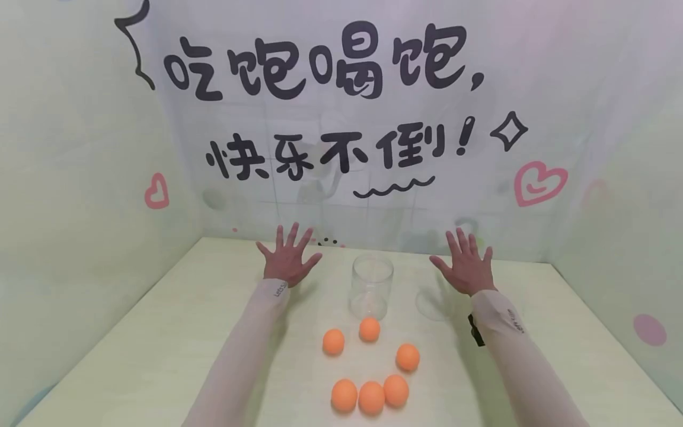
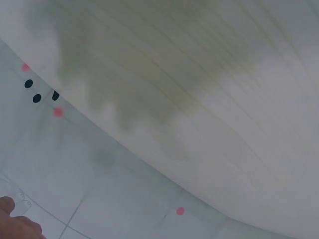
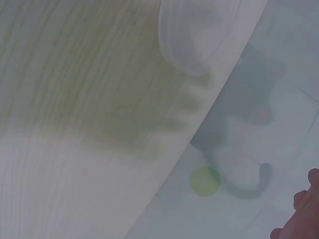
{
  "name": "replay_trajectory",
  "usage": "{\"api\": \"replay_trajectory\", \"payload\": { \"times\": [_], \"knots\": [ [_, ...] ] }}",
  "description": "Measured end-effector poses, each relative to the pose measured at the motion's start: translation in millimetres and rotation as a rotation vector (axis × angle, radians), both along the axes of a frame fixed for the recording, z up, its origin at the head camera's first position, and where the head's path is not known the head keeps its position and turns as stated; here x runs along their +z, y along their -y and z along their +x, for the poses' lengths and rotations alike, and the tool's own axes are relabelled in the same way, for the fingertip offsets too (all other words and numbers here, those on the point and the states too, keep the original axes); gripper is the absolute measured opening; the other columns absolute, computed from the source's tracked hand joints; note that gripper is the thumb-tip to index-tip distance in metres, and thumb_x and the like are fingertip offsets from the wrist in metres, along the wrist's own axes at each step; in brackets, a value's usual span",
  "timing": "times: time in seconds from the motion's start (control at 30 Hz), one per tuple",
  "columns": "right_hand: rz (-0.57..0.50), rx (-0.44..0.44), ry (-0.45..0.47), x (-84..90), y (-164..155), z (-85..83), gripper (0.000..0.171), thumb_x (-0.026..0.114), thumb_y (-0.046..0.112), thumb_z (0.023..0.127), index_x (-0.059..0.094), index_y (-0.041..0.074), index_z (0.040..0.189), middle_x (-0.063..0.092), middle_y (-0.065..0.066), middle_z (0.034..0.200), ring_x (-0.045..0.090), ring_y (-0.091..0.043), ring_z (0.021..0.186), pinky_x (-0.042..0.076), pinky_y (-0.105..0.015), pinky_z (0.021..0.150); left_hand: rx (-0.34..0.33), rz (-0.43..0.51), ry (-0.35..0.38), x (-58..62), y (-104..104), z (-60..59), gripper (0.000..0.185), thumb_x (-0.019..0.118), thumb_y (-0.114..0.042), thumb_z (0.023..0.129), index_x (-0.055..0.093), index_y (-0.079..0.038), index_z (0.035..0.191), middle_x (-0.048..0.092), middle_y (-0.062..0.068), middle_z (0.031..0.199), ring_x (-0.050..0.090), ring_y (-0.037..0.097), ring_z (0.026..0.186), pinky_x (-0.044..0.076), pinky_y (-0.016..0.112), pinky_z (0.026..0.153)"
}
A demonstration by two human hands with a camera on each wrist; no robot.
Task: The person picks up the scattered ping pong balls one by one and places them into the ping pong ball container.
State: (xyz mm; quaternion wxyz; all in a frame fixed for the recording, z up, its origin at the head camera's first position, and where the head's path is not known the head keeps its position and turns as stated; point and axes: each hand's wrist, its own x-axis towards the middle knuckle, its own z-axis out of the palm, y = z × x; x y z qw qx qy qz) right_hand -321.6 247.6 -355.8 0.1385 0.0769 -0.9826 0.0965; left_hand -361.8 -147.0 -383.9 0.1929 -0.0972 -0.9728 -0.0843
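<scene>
Head: faint disc [image 1: 434, 305], probably transparent

Bright orange being shown by all 6 balls [image 1: 372, 397], one plain colour each! Jar [image 1: 372, 287] & disc [image 1: 434, 304] both seen as clear. Bench [image 1: 160, 332] done in pale cream, streaked w/ faint yellowish grain. Pale sleeves [image 1: 235, 362] marked w/ small dk lettering at the cuffs. Whitish backdrop [image 1: 533, 71] covered w/ bold blk characters [image 1: 345, 137], a blk wavy line [image 1: 395, 188] & pink outlined hearts [image 1: 541, 185]. Mauve spot [image 1: 650, 330] printed on R side wall [image 1: 629, 237]; lt green dot [image 3: 205, 181] picked up by R wrist cam.
</scene>
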Motion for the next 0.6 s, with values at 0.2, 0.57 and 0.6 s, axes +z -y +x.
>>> {"api": "replay_trajectory", "payload": {
  "times": [0.2, 0.57, 0.6],
  "knots": [
    [-0.089, 0.086, 0.038, 7.9, 12, -2.2, 0.079, 0.039, 0.054, 0.096, 0.013, 0.005, 0.152, 0.010, -0.022, 0.158, 0.007, -0.044, 0.144, 0.002, -0.071, 0.107, -0.021, 0.000, 0.045, 2.8, 3, 6.6, 0.066, 0.038, -0.059, 0.094, 0.025, -0.027, 0.151, 0.026, 0.012, 0.156, 0.016, 0.044, 0.143, 0.012, 0.080, 0.097],
    [-0.283, 0.367, 0.151, 25.3, 53, 2.7, 0.066, 0.041, 0.041, 0.100, 0.018, 0.004, 0.151, 0.021, -0.021, 0.155, 0.023, -0.042, 0.141, 0.021, -0.059, 0.111, -0.134, 0.011, 0.160, 2.2, 1, 31.2, 0.064, 0.037, -0.058, 0.095, 0.034, -0.023, 0.148, 0.050, 0.013, 0.139, 0.048, 0.036, 0.125, 0.031, 0.066, 0.100],
    [-0.296, 0.383, 0.168, 25.0, 56, 3.6, 0.067, 0.041, 0.042, 0.100, 0.018, 0.005, 0.151, 0.021, -0.020, 0.155, 0.023, -0.042, 0.141, 0.021, -0.059, 0.111, -0.151, 0.016, 0.167, 3.0, 1, 34.0, 0.063, 0.037, -0.058, 0.095, 0.035, -0.022, 0.147, 0.051, 0.013, 0.138, 0.050, 0.036, 0.123, 0.033, 0.064, 0.098]
  ]
}}
